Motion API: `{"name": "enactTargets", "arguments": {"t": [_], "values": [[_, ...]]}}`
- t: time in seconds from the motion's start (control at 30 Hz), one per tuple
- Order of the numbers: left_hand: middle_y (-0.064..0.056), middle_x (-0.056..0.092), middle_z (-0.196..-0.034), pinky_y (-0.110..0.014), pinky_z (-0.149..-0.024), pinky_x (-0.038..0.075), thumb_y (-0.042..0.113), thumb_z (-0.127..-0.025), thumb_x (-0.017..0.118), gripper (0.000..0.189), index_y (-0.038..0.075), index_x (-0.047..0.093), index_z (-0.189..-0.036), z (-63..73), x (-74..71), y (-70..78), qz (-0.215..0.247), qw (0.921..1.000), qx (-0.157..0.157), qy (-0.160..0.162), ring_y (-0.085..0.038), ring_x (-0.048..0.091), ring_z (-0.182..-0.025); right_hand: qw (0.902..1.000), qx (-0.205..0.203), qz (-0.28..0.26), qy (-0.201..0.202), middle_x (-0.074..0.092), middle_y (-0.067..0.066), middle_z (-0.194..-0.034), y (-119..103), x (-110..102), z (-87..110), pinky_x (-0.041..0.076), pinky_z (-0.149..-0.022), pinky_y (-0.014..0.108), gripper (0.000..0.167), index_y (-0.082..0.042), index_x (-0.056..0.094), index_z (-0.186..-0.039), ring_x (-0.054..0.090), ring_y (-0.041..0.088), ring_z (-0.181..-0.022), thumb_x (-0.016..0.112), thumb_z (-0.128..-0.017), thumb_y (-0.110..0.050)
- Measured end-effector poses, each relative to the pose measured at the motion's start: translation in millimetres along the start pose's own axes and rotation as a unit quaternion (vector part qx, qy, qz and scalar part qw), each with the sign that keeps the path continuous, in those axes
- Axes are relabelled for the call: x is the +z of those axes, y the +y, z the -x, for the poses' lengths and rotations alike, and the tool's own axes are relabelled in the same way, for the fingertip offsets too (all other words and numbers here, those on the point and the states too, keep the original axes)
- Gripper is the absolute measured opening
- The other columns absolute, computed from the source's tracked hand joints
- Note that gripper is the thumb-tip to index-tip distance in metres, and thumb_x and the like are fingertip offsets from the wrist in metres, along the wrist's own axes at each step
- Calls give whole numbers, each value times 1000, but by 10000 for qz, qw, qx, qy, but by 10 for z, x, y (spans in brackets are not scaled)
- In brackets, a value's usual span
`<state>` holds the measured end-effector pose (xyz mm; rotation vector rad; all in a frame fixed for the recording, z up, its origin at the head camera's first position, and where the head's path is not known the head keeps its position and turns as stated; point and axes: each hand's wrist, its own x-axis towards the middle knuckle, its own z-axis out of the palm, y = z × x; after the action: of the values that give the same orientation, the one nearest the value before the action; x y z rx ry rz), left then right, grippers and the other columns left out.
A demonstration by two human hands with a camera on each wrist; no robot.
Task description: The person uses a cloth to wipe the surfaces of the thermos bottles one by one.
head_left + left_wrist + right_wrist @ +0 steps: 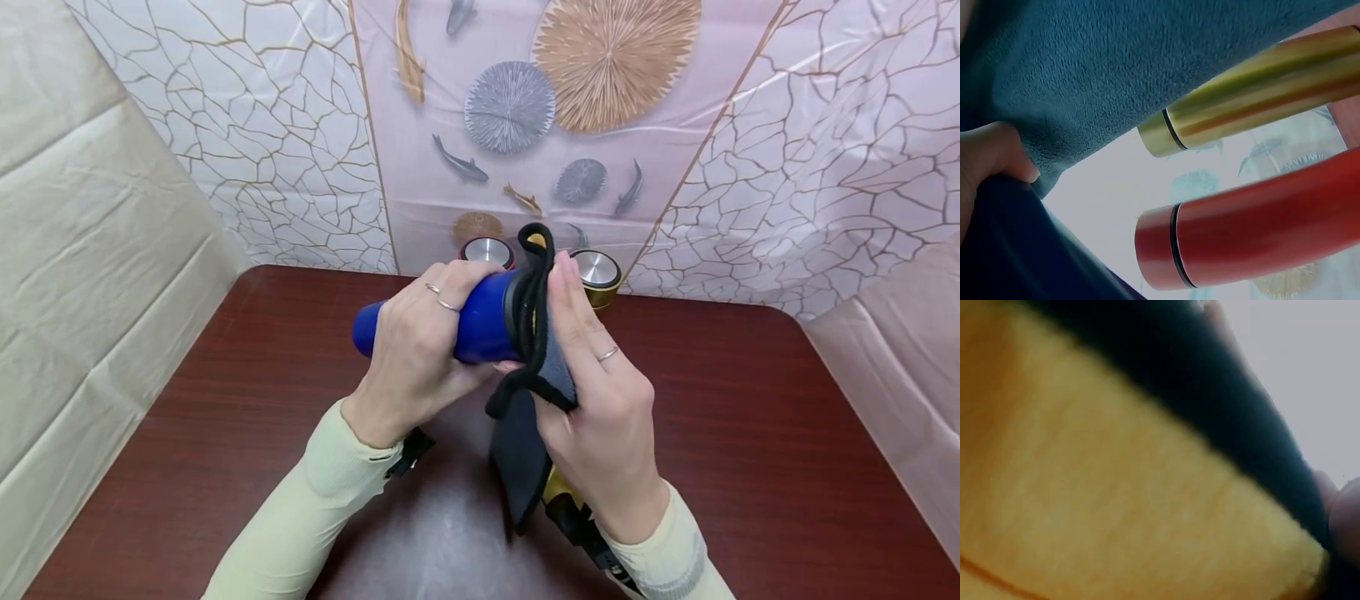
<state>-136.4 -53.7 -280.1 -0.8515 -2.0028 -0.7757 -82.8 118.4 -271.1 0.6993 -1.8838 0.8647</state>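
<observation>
My left hand (420,350) grips a blue flask (486,321) round its body, tilted nearly on its side above the table. Over its right end lies a cloth (521,462), grey on one face and yellow on the other, with thick black edging. With my right hand (603,408) I hold the cloth against that end, fingers stretched along it; a lower part of the cloth hangs down below. The left thumb (1004,153) touches the grey face in the left wrist view. The yellow face (1122,481) fills much of the right wrist view.
Behind the hands stand a red flask (1260,225) and a gold flask (1260,87), both upright at the back of the dark red-brown table (750,433). A patterned sheet (285,125) hangs beyond the table's far edge.
</observation>
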Motion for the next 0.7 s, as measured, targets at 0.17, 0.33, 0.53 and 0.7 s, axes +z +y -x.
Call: {"name": "enactTargets", "arguments": {"t": [0.17,0.33,0.53,0.7], "values": [[-11,70,-115,-41,-82,59,46,-74,91,77,6,57,-130,5,15,-3,-36,9998,-198,47,-23,64,-97,9929,-219,294,1134,70,20,-127,-13,138,50,52,-104,25,46,2,70,-125,71,31,-116,78,-91,-28],[-11,70,-113,-40,-83,58,31,-72,92,72,5,57,-129,6,43,5,43,9998,-212,50,-23,64,-97,9779,-734,408,1915,75,22,-112,-18,235,60,58,-96,34,30,5,76,-110,74,38,-105,80,-90,-17],[-13,70,-110,-39,-82,58,25,-72,88,69,5,56,-130,5,54,2,84,9998,-176,-25,-23,64,-96,9741,-827,292,2083,75,23,-109,-20,264,55,59,-95,36,27,6,77,-107,74,39,-105,80,-89,-14],[-13,70,-115,-39,-86,57,17,-69,88,70,5,56,-131,5,29,3,124,9998,-113,-127,-23,64,-99,9713,-1091,259,2097,76,24,-105,-15,270,51,60,-93,38,21,7,77,-104,75,40,-101,78,-90,-9]]}}
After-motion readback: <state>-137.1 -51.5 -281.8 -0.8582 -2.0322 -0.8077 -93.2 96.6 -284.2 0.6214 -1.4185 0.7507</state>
